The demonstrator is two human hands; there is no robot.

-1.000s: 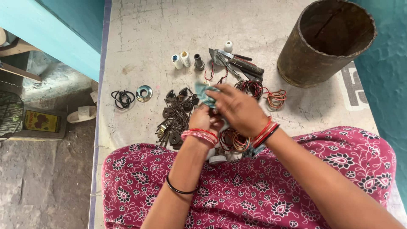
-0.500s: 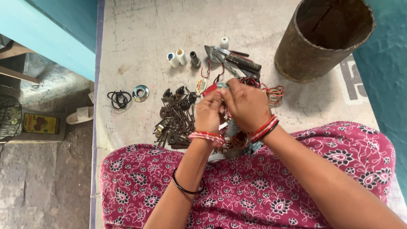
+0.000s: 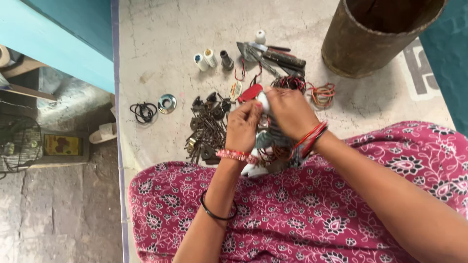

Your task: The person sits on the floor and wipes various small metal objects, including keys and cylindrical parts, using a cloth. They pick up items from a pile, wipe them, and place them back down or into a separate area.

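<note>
Left hand (image 3: 243, 127) and right hand (image 3: 287, 113) meet above the lap, both pinching 1 small white object (image 3: 263, 101), partly hidden by fingers. Rusty keys (image 3: 207, 129) lie just left; wire coils (image 3: 321, 93) right.

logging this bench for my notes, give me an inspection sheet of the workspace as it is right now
surface: pale cracked concrete slab, stained, edged by a painted line.
job's things: small white object pinched between both hands, partly hidden; teal cloth hangs below it.
clutter: pile of dark rusty keys; red oval tag; three small thread spools; shiny metal ring washer; dark pliers and cutters; rusty metal cylinder bin.
fingers: left hand and right hand both closed on the white object.
cables: coiled red and orange wires; black cord loop.
surroundings: turquoise wall; rough stone floor; pink floral fabric over the lap.
</note>
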